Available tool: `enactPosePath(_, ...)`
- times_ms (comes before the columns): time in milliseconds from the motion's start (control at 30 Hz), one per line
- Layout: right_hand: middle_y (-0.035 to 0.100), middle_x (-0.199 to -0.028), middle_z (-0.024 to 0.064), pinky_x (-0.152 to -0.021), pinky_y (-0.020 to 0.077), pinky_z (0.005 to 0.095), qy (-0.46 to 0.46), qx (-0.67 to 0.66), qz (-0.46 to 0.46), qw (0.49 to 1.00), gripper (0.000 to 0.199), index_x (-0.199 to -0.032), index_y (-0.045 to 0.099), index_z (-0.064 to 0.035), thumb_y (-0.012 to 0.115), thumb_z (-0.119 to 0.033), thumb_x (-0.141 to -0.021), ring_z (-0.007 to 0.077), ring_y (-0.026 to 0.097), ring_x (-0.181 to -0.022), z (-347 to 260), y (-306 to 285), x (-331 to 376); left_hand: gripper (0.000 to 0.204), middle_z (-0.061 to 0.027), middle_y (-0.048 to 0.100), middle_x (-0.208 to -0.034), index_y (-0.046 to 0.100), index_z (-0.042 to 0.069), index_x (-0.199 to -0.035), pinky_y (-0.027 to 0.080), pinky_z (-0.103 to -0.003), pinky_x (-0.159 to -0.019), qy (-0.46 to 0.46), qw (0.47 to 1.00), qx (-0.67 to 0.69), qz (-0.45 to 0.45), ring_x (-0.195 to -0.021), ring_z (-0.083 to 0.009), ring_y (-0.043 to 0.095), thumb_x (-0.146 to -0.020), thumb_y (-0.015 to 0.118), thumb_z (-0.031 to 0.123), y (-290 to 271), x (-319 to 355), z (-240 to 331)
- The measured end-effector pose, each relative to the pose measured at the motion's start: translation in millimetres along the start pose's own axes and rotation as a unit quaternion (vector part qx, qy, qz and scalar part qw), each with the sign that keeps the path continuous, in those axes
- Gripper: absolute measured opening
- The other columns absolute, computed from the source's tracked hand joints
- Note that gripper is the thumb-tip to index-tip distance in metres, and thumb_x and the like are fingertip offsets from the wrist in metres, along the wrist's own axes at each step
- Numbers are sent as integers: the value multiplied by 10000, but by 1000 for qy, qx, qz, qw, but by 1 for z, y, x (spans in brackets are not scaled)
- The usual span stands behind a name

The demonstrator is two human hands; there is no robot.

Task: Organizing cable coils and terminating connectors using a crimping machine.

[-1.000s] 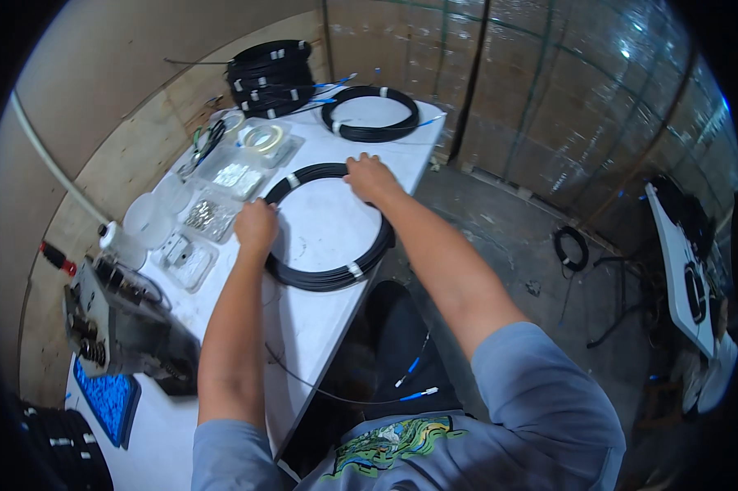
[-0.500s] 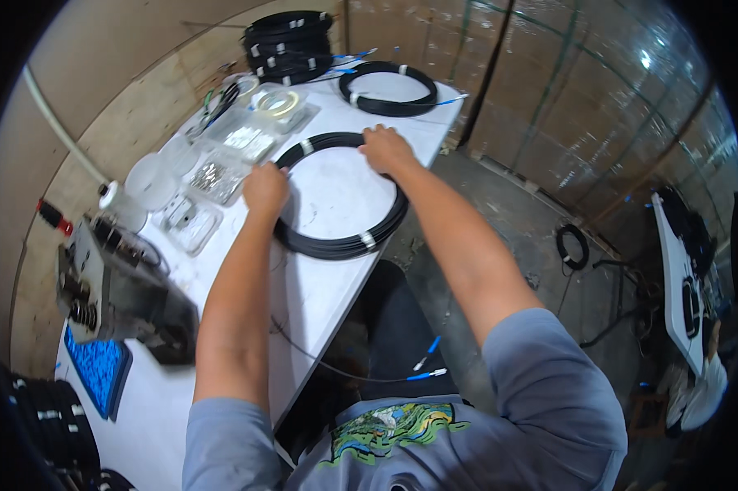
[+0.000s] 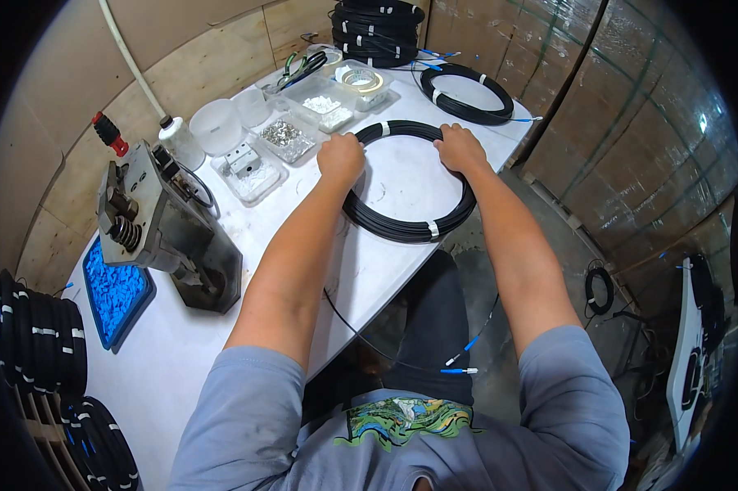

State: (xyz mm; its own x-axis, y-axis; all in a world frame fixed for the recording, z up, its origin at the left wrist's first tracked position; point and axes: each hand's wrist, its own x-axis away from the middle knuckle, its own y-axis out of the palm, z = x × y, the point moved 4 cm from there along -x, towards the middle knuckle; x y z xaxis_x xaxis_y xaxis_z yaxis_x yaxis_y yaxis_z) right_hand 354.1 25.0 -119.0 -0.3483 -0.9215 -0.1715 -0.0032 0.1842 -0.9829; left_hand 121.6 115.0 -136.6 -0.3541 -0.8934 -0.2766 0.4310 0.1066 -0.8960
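A black cable coil [image 3: 408, 227] bound with white tape bands lies flat on the white table [image 3: 180, 352]. My left hand [image 3: 341, 158] grips its left side with closed fingers. My right hand [image 3: 460, 148] grips the coil's upper right arc. A loose thin black cable with blue connectors [image 3: 460, 360] hangs below the table edge near my lap.
A second taped coil [image 3: 467, 82] and a stack of coils [image 3: 377, 31] lie at the far end. Clear trays of small parts [image 3: 287, 139], a tape roll [image 3: 361, 78], a metal press tool [image 3: 164, 225] and a blue tray [image 3: 115, 290] sit to the left. More coils [image 3: 41, 344] hang at lower left.
The view has shifted so the table appears lower and closer. Both hands stay on the coil; the left hand has slid along the rim toward its upper left.
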Motion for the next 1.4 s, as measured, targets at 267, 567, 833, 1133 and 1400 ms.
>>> enactPosePath(267,608,-1269,180,-1011,489,458,0,-6,2,1000,362,-1220,612,-20,609,-291,-979,353,580,-1198,6,3,-6,305,-239,698,-1026,703,28,-1045,552,-522,-831,39,999,-23,14,-955,-431,692,-956,629,309,6,-7,1)
enactPosePath(567,617,-1266,191,-1006,493,473,6,-42,2,999,379,-1213,610,-7,600,-305,-981,363,578,-1210,11,5,-3,305,-229,663,-1124,653,47,-1139,565,-517,-822,42,998,-52,-8,-997,-419,685,-943,634,281,5,-4,7)
enactPosePath(833,619,-1274,198,-1004,497,465,-4,-27,12,1000,394,-1226,619,-15,591,-325,-983,370,577,-1215,8,4,-2,317,-230,661,-1141,650,60,-1163,546,-532,-858,47,997,-60,-24,-1025,-429,675,-959,616,299,4,-11,7)
enactPosePath(1133,577,-1362,198,-1067,450,488,1,-53,-30,998,497,-1342,564,-44,529,-408,-1004,379,537,-1280,10,5,-16,330,-238,677,-1089,667,40,-1126,551,-530,-834,46,997,-65,-16,-995,-429,684,-956,635,321,7,-11,5)
enactPosePath(1400,635,-1271,173,-1023,459,448,-295,-91,76,948,458,-1338,597,-110,457,-422,-1033,344,590,-1201,-72,3,-46,259,-242,675,-1035,682,61,-1086,550,-531,-811,49,997,-43,33,-939,-432,690,-946,624,271,8,-7,5)
